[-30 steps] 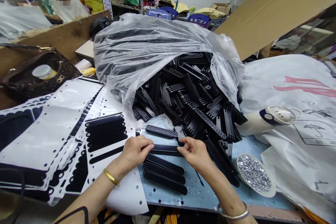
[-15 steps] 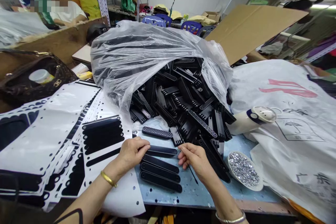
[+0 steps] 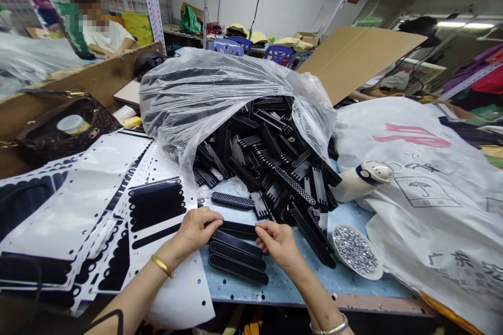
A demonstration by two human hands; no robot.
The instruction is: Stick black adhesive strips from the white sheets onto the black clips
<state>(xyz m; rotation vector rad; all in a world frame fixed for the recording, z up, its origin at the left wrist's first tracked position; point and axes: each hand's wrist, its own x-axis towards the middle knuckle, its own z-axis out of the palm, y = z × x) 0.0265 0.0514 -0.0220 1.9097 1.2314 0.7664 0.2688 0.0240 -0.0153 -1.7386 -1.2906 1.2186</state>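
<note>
Right hand is now pinching one end of the long, thin black strip, having been apart from it half a second ago; over the feed, I am seeing the left hand pinching the other. It is stretching just behind three glossy, round-ended black bars lying on the speckled blue tabletop. I am judging that uneven tension could be twisting it or freeing an end, and that low-curling right fingers could be nudging the bars askew.
</note>
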